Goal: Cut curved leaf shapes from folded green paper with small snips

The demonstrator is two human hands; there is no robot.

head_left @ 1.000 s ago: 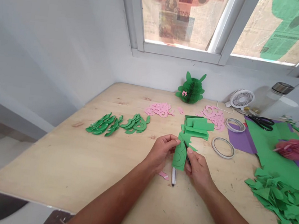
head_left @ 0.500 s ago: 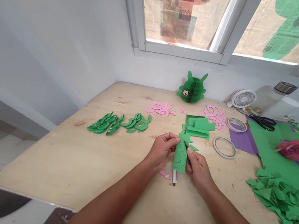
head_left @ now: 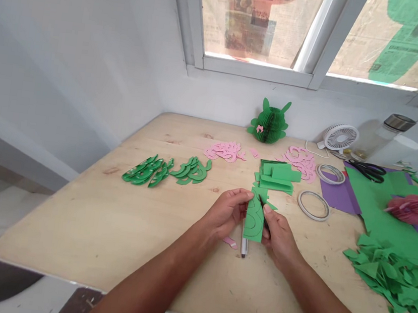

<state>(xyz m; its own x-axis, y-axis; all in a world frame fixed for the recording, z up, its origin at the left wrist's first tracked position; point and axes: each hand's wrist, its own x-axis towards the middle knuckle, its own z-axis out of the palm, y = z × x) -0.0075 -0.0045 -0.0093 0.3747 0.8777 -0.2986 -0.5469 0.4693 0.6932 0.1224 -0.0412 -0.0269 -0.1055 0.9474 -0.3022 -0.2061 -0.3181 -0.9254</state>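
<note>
A strip of green paper [head_left: 253, 223] with curved outlines drawn on it is pinched at its upper left edge by my left hand [head_left: 229, 211]. My right hand [head_left: 279, 236] is closed around scissors [head_left: 261, 200], mostly hidden in the fingers, with dark blades at the paper's upper right edge. Under the strip lies a white pen [head_left: 244, 247], partly covered. A small pink paper piece [head_left: 230, 242] rests beside my left hand. Just beyond the hands sits a stack of folded green paper [head_left: 277, 176].
Green curved cutouts [head_left: 148, 170] and pink cutouts [head_left: 225, 151] lie to the left and back. A green paper figure [head_left: 269, 125] stands by the wall. Tape rolls [head_left: 313, 206], a fan [head_left: 341, 137], a bottle [head_left: 381, 137], black-handled scissors [head_left: 367, 170] and green scraps [head_left: 388, 277] are to the right.
The green strip has turned slightly more upright and shifted a little right. The dark blades show more clearly at its upper edge now.
</note>
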